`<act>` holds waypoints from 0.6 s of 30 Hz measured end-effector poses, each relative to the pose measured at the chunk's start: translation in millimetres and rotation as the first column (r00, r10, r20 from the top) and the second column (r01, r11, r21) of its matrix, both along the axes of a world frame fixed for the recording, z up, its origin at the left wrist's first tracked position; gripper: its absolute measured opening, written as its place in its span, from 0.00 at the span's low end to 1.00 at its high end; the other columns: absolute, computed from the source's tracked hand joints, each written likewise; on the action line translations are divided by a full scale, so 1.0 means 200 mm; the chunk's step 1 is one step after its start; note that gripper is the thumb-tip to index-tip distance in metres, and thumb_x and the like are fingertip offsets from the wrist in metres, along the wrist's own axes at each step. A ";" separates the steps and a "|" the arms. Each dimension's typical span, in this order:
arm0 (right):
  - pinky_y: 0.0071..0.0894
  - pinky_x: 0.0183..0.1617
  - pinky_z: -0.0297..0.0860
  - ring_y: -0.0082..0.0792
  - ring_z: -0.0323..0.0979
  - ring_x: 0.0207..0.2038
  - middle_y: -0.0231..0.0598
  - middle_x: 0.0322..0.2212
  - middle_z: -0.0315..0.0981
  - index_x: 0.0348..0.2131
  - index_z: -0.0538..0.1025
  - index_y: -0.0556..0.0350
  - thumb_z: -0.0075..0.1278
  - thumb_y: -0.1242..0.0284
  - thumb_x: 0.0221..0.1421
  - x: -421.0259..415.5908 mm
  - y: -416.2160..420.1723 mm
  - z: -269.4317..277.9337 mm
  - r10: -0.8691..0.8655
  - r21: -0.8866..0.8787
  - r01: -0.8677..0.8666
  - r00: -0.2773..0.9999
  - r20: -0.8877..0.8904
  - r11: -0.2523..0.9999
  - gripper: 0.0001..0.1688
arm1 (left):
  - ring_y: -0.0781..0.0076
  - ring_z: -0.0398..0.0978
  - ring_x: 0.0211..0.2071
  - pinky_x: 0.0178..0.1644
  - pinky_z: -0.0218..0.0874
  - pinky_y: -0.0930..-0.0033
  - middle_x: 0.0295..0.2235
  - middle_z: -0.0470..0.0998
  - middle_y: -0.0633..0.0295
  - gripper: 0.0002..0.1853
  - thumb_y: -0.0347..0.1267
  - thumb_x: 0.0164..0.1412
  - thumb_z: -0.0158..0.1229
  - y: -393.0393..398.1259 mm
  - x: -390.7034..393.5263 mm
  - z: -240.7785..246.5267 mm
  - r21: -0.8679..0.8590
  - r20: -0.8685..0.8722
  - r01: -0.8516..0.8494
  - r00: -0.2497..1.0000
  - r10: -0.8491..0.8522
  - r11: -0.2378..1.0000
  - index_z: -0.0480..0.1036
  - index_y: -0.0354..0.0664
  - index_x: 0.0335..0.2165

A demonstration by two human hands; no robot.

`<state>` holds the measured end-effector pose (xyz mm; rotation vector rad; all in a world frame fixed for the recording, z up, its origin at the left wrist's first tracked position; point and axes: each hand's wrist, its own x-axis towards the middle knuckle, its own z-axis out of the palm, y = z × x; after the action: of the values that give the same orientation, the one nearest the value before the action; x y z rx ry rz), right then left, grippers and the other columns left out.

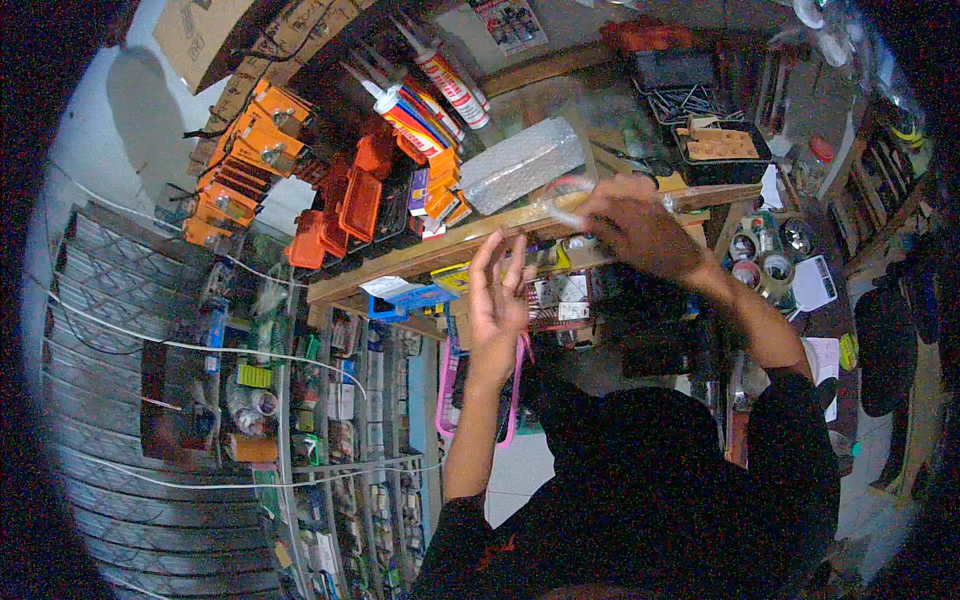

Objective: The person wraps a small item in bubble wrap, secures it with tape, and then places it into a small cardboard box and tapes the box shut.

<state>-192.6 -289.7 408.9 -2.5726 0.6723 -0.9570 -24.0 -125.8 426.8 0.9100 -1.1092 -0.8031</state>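
My left hand point(499, 300) is raised in front of the wooden counter edge point(405, 266), fingers apart and nothing in it. My right hand point(637, 232), blurred, is to the right of it, over the same edge. At its fingertips is a pale, curved thing point(564, 213) with a reddish part, too blurred to name surely; the fingers seem closed on it. Just beyond both hands, a package in bubble wrap point(525, 165) lies on the counter top. Small orange boxes point(444, 184) stand at its left end.
Silicone sealant tubes point(409, 120) stand behind the package, with orange plastic bins point(360, 202) to the left. Black trays point(720, 161) sit at the back right. Tape rolls point(776, 266) lie on the right-hand table. A pink basket point(441, 405) is below my left hand, beside stocked shelves point(341, 465).
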 end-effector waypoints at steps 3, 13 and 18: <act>0.48 0.58 0.55 0.41 0.67 0.47 0.37 0.41 0.73 0.38 0.79 0.49 0.49 0.69 0.58 -0.05 -0.17 0.00 -0.250 -0.343 0.199 0.962 -0.110 0.918 0.10 | 0.38 0.46 0.66 0.65 0.41 0.36 0.64 0.48 0.36 0.46 0.62 0.58 0.48 0.02 0.04 0.09 -0.087 -0.500 0.364 0.789 -0.357 0.927 0.53 0.42 0.63; 0.44 0.61 0.57 0.44 0.72 0.48 0.41 0.45 0.75 0.47 0.77 0.53 0.54 0.68 0.57 -0.01 -0.20 0.01 0.174 0.050 -0.189 0.961 0.216 0.981 0.18 | 0.47 0.41 0.68 0.66 0.39 0.48 0.67 0.43 0.44 0.51 0.67 0.59 0.31 0.03 0.01 0.08 -0.026 -0.064 0.286 0.956 -0.288 0.958 0.49 0.34 0.63; 0.28 0.54 0.66 0.28 0.73 0.46 0.41 0.44 0.77 0.52 0.70 0.60 0.55 0.71 0.59 0.09 0.15 0.13 0.119 0.581 -0.614 0.735 0.667 0.535 0.24 | 0.44 0.42 0.67 0.66 0.40 0.41 0.66 0.45 0.44 0.52 0.68 0.58 0.30 0.01 0.02 0.05 0.017 0.000 0.220 0.975 -0.220 0.975 0.49 0.35 0.63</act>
<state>-174.1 -259.7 434.6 -1.4315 0.2107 -0.9075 -19.8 -123.5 436.4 0.8099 -1.2211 -0.9946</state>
